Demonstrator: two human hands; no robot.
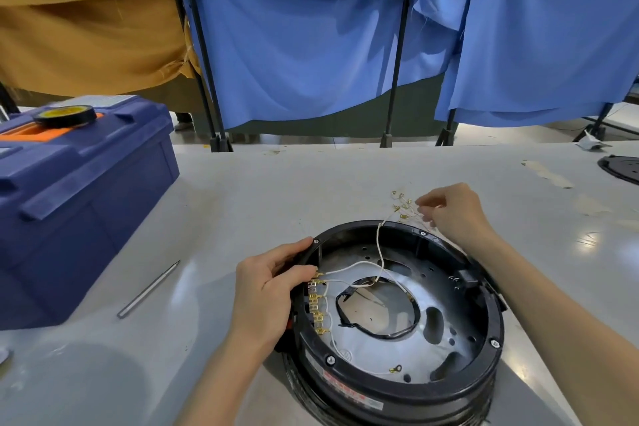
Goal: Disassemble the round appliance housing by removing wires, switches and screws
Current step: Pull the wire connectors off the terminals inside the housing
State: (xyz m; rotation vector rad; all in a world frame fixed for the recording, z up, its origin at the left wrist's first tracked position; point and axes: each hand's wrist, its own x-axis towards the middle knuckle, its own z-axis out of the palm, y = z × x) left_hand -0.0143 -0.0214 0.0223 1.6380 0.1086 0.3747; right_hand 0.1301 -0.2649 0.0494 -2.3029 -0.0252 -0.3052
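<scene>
1. The round black housing (397,387) lies flat on the bench (242,190) just in front of me, open side up, with its metal floor showing inside.
2. My left forearm comes in from below. My left hand (266,290) sits on the housing's left rim with its fingers curled round the edge, the thumb beside a row of brass terminals (316,304).
3. My right arm crosses the housing's right side. My right hand (453,214) is just past the far rim, palm down.
4. Its fingers are closed in a pinch on thin white wires (378,245), which run down into the housing.
5. Left on the bench lies a slim metal rod (148,290), and beyond it stands a blue toolbox (79,204).
</scene>
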